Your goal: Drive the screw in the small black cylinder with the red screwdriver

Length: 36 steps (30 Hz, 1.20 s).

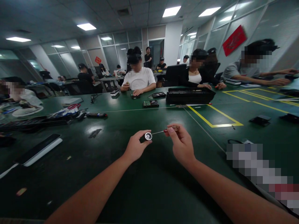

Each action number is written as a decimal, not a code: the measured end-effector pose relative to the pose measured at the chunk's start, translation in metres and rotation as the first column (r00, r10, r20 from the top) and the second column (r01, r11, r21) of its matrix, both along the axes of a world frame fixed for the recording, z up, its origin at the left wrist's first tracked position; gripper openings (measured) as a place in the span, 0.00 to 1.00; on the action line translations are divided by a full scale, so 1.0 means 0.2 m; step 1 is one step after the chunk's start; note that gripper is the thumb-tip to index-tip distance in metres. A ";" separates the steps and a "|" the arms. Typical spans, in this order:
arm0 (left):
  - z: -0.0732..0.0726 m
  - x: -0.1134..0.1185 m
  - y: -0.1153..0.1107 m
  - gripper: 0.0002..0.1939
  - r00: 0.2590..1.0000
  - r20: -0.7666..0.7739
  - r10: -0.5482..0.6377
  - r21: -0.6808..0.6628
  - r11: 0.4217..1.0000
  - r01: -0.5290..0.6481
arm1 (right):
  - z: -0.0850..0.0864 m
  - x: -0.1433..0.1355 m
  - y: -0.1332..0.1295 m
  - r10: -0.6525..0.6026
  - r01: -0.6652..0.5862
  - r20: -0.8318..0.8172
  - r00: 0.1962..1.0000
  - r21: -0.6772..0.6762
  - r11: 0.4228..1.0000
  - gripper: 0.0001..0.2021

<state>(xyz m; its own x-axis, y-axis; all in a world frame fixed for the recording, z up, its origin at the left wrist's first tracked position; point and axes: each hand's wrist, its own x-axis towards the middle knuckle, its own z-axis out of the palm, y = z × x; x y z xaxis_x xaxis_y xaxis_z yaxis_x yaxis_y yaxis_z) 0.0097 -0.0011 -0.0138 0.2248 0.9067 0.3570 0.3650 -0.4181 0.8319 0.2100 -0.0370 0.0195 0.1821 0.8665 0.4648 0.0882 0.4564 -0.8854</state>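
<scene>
Between the thumb and fingers of my left hand (pixel 136 145) is a small round black part (pixel 148 136) with a bright silver ring, its open face turned toward me. My right hand (pixel 182 143) grips a screwdriver (pixel 166 130) by its red and clear handle. The thin metal shaft points left and its end reaches the right side of the ring; whether it touches a screw there is too small to tell. Both hands are held above the green table (pixel 149 189).
A black bin (pixel 190 95) stands across the table, with circuit boards (pixel 150 103) beside it. Left lie a dark cylindrical tool (pixel 97 115), red-handled scissors (pixel 74 106) and a black-and-white flat device (pixel 39 150). Yellow tape (pixel 226 125) marks the right. Several people sit around.
</scene>
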 end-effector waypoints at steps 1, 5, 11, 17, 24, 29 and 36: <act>0.01 0.00 0.00 0.23 1.000 0.002 0.010 -0.008 1.000 -0.010 | 0.00 0.00 0.00 0.010 -0.010 0.030 0.999 -0.009 1.000 0.08; 0.04 0.01 -0.02 0.21 0.999 -0.026 0.024 -0.022 0.999 -0.024 | -0.02 0.01 0.01 0.010 -0.008 0.146 0.989 -0.011 1.000 0.09; 0.06 0.00 -0.03 0.22 0.999 -0.045 0.020 0.020 1.000 -0.019 | 0.00 0.03 0.01 -0.012 0.011 0.268 0.963 0.005 1.000 0.09; 0.04 -0.01 -0.02 0.22 0.999 -0.039 0.028 0.048 0.999 -0.026 | -0.02 0.04 0.03 -0.065 0.069 0.293 0.954 -0.002 0.998 0.10; 0.05 -0.02 -0.03 0.21 0.996 -0.085 0.020 0.091 0.996 -0.012 | 0.02 0.05 0.01 -0.027 0.020 0.397 0.917 0.020 1.000 0.10; 0.05 -0.02 -0.02 0.22 0.993 -0.116 0.018 0.129 0.992 -0.003 | 0.03 0.04 0.00 -0.040 0.034 0.386 0.922 0.021 0.999 0.11; 0.07 -0.02 -0.04 0.22 0.993 -0.114 0.032 0.130 0.991 -0.017 | 0.03 0.03 -0.02 -0.007 -0.010 0.403 0.915 0.041 0.999 0.14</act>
<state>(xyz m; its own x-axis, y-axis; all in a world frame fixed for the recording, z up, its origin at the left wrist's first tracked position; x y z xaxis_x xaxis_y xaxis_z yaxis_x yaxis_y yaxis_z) 0.0062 -0.0082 -0.0008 0.2498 0.8606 0.4439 0.4668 -0.5087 0.7234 0.2156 -0.0413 0.0258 -0.0295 0.8452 0.5336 0.4333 0.4919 -0.7552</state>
